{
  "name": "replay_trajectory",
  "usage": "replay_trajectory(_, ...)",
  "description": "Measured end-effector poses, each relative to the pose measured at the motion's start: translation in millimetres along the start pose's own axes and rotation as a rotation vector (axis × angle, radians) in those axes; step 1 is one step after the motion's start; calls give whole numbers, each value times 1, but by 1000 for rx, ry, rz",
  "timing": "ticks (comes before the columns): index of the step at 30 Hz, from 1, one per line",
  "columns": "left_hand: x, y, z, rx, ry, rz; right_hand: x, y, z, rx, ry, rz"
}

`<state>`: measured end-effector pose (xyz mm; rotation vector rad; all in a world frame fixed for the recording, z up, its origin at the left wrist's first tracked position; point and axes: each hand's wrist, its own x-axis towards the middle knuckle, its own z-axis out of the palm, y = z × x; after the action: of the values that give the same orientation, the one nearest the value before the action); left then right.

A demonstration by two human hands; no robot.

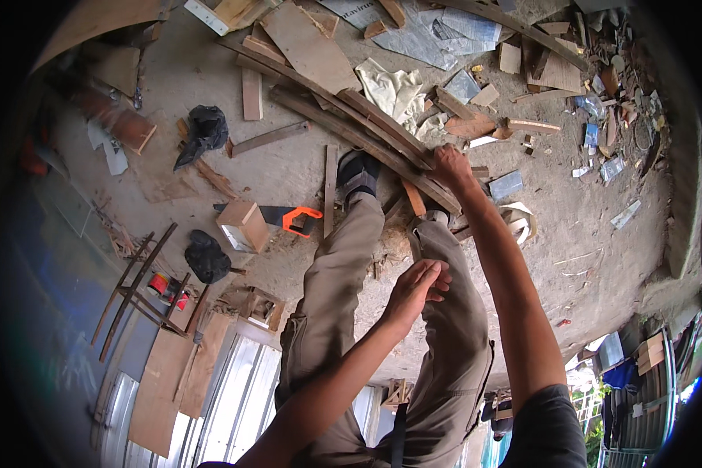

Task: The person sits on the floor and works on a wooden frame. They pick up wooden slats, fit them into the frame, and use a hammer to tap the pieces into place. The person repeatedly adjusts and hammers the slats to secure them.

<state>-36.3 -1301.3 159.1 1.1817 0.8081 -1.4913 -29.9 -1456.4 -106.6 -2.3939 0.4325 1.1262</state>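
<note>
Wooden planks [390, 134], right fingers [442, 159] curled at one end, lettered grey sheet [402, 39]

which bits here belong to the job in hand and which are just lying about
Seemingly in the job:
long wooden strips, under the right hand

Seemingly just lying about:
orange-handled saw
wooden box beside the saw
crumpled cream cloth

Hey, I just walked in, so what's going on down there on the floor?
A person standing among scattered wood has their right hand closed at the end of a long plank. Their left hand hangs in front of the right leg, fingers loosely curled, with nothing visible in it. A saw with an orange handle lies on the floor beside a wooden box, untouched.
</note>
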Motion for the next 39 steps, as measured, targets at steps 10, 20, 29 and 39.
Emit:
replay_trajectory(10, -2, 4, 1, -30, -37, -17, -19, -29, 22, 287, 216, 40)
replay_trajectory(20, -3, 25, -12, -75, 11, 36, -24, -25, 17, 338, 107, -119)
replay_trajectory(29, 2, 25, -30, -186, 71, 108, -49, 3, -91, 258, 80, -118)
replay_trajectory(39, -9, 34, -32, -242, 95, 67, 91, 70, -231, -404, 504, -248)
